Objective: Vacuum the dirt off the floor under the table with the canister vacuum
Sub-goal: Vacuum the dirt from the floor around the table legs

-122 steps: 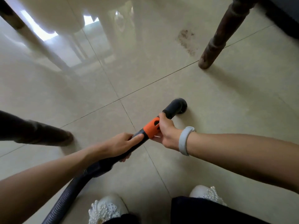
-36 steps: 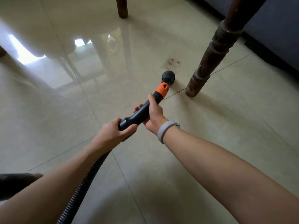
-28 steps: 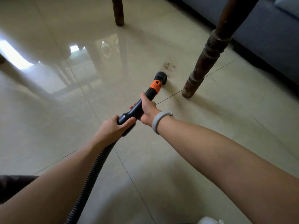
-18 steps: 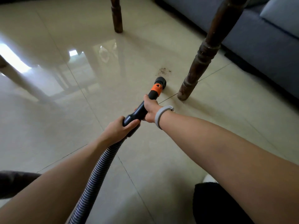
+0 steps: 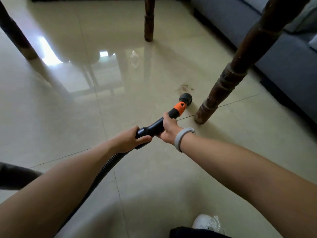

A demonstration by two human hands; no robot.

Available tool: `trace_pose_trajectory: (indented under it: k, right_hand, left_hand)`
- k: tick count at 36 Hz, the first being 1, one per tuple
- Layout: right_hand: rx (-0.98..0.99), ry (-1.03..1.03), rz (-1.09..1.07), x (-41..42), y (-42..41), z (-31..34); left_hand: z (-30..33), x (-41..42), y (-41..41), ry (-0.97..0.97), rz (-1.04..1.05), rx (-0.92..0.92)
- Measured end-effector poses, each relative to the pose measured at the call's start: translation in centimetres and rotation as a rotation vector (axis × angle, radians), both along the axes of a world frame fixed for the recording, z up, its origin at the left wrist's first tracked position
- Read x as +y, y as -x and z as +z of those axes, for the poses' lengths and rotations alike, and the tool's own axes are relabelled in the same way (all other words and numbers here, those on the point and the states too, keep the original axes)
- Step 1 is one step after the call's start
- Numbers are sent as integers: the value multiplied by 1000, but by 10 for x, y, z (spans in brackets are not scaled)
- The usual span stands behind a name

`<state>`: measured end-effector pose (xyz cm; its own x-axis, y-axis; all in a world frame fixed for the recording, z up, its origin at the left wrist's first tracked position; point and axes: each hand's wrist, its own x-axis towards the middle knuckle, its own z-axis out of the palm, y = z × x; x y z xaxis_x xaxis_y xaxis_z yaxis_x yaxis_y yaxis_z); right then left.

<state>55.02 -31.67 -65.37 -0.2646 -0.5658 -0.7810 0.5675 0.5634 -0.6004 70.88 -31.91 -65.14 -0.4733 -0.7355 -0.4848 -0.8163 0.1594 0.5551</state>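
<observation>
Nearest me, the ribbed grey vacuum hose (image 5: 104, 170) trails back under my left forearm, slack enough, I judge, not to drag on the aim. My left hand (image 5: 130, 139) wraps the rear end of the black plastic wand handle (image 5: 151, 128), fingers curled under it and thumb along the side; this hand carries the weight. Just ahead, my right hand (image 5: 169, 128) grips the same handle, fingers (image 5: 166, 117) closed round it right behind the orange collar (image 5: 179, 108), to steer. A pale wristband (image 5: 182, 138) sits on that wrist.

Beyond the right fingers, the round black nozzle (image 5: 185, 98) points down at the glossy cream tiled floor (image 5: 120, 103); contact cannot be confirmed. The brown dirt patch (image 5: 184, 87) lies just past the nozzle, still there. To the right of the nozzle stands the dark turned wooden table leg (image 5: 223, 86), near but apart, hence the angled approach. Farther off, a second table leg (image 5: 148, 23) and a grey-blue sofa (image 5: 283, 54).
</observation>
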Motion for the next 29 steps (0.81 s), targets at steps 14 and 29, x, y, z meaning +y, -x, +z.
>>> trace_pose_trajectory:
  k: [14, 29]
  right_hand:
    - [80, 43, 66, -9, 12, -8]
    - [273, -22, 119, 2, 27, -21]
  left_hand:
    - [8, 5, 23, 52, 104, -33]
    - [-20, 6, 31, 98, -6, -34]
